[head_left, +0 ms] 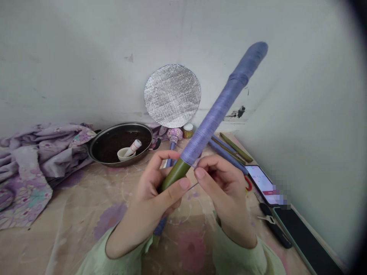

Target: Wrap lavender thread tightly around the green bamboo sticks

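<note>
Green stick (pixel 176 173), wound in purple thread (pixel 212 118), slanted above worktop (pixel 77 198). Left hand (pixel 162 191): grip closed around bare green part. Right hand (pixel 222 187): grip pinched nearly shut at thread's lower edge. Pan (pixel 123 164) stood near floral cloth (pixel 25 179).

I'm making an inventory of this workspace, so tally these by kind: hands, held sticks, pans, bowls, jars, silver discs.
Hands: 2 (left hand, right hand)
Held stick: 1
Pan: 1
Bowl: 1
Jar: 1
Silver disc: 1
Total: 7
</note>
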{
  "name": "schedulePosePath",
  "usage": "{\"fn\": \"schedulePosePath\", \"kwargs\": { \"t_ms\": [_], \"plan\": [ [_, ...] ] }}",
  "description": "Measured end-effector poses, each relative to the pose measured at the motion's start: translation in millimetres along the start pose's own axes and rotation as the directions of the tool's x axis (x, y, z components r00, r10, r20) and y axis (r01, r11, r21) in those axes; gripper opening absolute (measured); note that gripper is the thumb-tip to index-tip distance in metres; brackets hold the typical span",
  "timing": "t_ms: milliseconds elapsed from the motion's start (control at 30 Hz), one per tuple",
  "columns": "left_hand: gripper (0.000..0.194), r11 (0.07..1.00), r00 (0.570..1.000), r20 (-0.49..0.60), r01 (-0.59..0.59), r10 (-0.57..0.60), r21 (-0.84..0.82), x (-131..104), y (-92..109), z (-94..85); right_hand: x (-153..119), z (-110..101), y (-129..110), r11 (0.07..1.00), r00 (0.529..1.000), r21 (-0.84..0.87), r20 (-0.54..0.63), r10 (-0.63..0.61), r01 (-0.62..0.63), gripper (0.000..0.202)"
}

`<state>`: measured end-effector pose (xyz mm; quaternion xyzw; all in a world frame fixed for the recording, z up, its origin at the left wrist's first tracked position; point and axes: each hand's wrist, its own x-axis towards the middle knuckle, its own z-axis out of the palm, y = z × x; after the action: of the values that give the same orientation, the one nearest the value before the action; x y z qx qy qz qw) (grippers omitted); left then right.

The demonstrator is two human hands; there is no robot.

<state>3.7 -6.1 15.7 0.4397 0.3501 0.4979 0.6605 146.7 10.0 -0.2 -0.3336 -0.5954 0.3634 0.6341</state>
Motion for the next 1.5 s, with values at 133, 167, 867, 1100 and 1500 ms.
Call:
{"fn": "schedulePosePath", "kwargs": {
  "t_ms": [133,167,867,1100,1500],
  "plan": [
    [0.036,1.0,1.0,0.003,-0.029,0.029,-0.009,4,-1,-2.4,-2,0,2,0.998,0.999,0.06,-0.046,0.022,-0.019,0.013],
    [0.036,0.999,0.999,-0.009,-0.045,0.045,-0.01,5,-1,-2.7,-3,0,2,0.997,0.998,0.072,-0.056,0.026,-0.022,0.013],
    [0.018,0.968,0.921,0.378,0.171,-0.091,-0.183,5,-3,-15.2,-6,7,0,0.992,0.997,0.112,-0.047,0.069,-0.064,0.014],
    [0.012,0.947,0.901,0.434,0.154,-0.018,-0.28,1,-4,-17.4,-3,7,-2,0.995,0.999,0.09,-0.03,0.036,-0.033,0.016],
    [0.03,0.851,0.807,0.59,0.306,0.007,-0.428,7,-2,-23.6,-10,6,1,0.994,1.0,0.109,-0.026,0.008,-0.005,0.011]
  ]
}}
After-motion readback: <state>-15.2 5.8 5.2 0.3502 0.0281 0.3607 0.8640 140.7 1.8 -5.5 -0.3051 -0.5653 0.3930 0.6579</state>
